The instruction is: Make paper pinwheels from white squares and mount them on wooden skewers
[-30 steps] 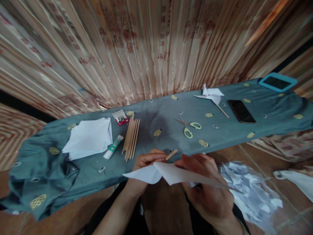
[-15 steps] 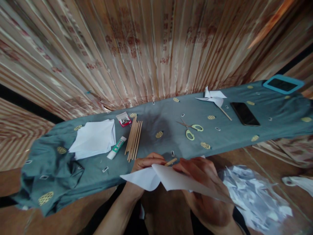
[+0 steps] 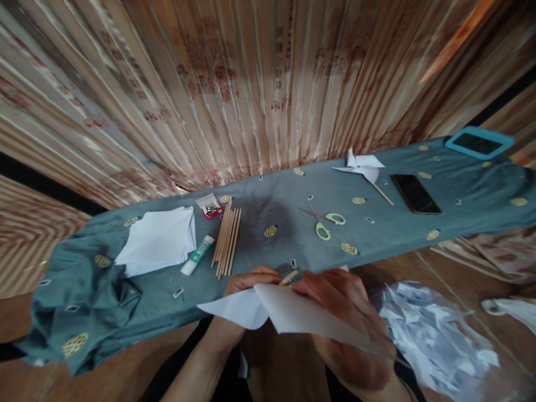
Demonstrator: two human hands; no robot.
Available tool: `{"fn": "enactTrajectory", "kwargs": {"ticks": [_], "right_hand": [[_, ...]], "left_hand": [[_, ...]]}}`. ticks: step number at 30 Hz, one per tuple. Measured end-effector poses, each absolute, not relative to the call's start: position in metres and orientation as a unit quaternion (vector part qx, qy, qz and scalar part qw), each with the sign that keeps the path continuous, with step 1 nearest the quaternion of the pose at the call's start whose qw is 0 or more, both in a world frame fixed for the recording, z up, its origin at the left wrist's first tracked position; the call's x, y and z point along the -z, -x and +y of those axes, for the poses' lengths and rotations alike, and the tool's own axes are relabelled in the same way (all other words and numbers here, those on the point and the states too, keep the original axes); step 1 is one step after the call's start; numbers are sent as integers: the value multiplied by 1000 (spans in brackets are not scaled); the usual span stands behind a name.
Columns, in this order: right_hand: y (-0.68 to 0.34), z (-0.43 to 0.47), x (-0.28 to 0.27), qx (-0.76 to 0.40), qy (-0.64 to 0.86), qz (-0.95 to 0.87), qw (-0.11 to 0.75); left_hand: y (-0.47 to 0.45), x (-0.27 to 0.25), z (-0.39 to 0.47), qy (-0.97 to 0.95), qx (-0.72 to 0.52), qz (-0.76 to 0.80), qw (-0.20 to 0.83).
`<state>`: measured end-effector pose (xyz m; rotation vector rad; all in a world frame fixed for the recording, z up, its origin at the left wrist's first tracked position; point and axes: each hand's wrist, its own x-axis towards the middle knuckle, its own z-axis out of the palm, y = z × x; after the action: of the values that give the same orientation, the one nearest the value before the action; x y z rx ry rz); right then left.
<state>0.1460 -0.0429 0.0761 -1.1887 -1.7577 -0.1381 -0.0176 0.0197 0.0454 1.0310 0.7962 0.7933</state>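
Close to the front edge of the cloth, both my hands are closed around a white paper pinwheel [image 3: 310, 318] with curled blades. My left hand [image 3: 247, 287] grips it from the left, its fingers partly hidden behind the paper. The end of a thin wooden stick [image 3: 288, 277] shows between my hands, and the rest of it is out of sight. On the right, my right hand [image 3: 349, 312] has its fingers bent at the centre of the paper, and a blade covers part of the palm. Whatever sits between those fingertips is hidden.
Across the grey-green cloth [image 3: 251, 251] lie a paper stack [image 3: 157, 240], a glue stick [image 3: 197, 255], a box of pins [image 3: 209, 206], several wooden sticks [image 3: 227, 237], scissors [image 3: 324, 219], another pinwheel [image 3: 360, 167], a phone [image 3: 415, 194] and a blue-framed device [image 3: 479, 143]. A plastic bag of paper pieces [image 3: 435, 329] rests on the floor.
The whole view has shifted slightly, so things on the cloth appear a little further left. My hands keep their hold on the pinwheel, and the visible stick end tilts up slightly more.
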Motion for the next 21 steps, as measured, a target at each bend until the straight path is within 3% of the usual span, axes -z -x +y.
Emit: {"fn": "enactTrajectory", "kwargs": {"ticks": [16,21], "right_hand": [[-148,-46,-71,39,488,-741,460],[-143,-43,-76,23,503,-706,498]], "left_hand": [[21,-26,20,-476,-402,303,721],[26,-26,22,-492,-385,319,712]]}}
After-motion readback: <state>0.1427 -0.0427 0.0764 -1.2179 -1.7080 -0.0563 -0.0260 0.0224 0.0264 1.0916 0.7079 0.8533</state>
